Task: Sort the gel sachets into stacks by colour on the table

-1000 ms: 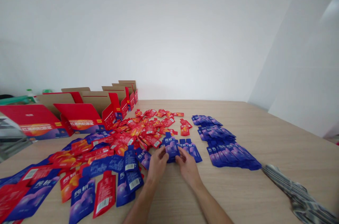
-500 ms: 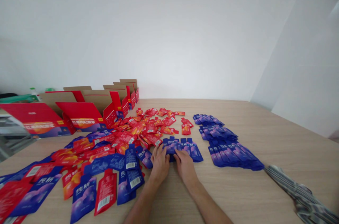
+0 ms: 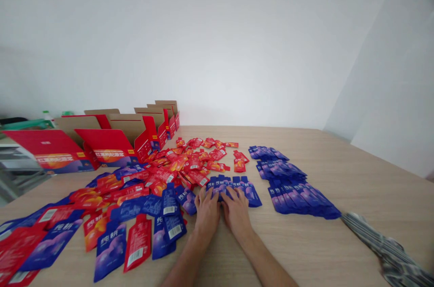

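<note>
Side by side at the table's middle, my hands rest on an overlapping row of blue spouted pouches point(image 3: 250, 192). My left hand point(image 3: 207, 211) has its fingers apart, their tips on the row's left end. My right hand point(image 3: 236, 211) lies just beside it, fingers spread over the middle pouches. The thumbs nearly meet at the row's near edge, and the fingers cover part of the pouches. A loose blue pouch point(image 3: 186, 199) lies against the left side of my left hand.
Red pouches point(image 3: 195, 163) and blue ones are heaped to the left. Open red cartons point(image 3: 106, 142) stand behind them. Stacked rows of blue pouches point(image 3: 300, 196) lie to the right. A striped cloth bundle point(image 3: 383, 246) is at the near right. A white wall point(image 3: 251, 43) rises behind the table.
My right hand's fingers have moved from the pouches' near edge onto their faces and spread. My left fingers also lie more spread. The view has shifted slightly.
</note>
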### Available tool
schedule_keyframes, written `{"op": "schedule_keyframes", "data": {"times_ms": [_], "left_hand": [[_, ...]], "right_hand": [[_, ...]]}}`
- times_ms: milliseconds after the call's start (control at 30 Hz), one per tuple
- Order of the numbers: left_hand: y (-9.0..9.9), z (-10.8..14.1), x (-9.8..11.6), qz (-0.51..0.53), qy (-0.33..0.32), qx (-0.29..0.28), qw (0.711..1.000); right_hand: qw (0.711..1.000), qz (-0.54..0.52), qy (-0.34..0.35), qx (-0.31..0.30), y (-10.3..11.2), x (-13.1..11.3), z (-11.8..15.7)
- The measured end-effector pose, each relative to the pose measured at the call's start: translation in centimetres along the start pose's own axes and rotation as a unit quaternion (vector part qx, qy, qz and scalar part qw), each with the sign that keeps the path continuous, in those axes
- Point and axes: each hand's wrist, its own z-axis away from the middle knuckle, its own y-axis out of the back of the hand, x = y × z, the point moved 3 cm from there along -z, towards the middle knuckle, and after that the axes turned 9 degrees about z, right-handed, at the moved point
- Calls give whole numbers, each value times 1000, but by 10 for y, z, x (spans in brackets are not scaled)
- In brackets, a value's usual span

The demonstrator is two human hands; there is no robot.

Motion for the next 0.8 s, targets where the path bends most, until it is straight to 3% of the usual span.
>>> {"op": "schedule_keyframes", "data": {"times_ms": [167,300,567,800], "left_hand": [[22,4,10,-31,7,31,999],[40,8,6,-76,58,60,994],[29,18,-21,-83,120,-57,988],[47,22,-7,-62,94,20,993]], "right_hand": [[999,9,8,-37,-7,4,-1],[1000,5,7,-29,-9,6,0],[999,-35,10,34,-16,5,2],[996,-79,36,32,4,-3,3]]}}
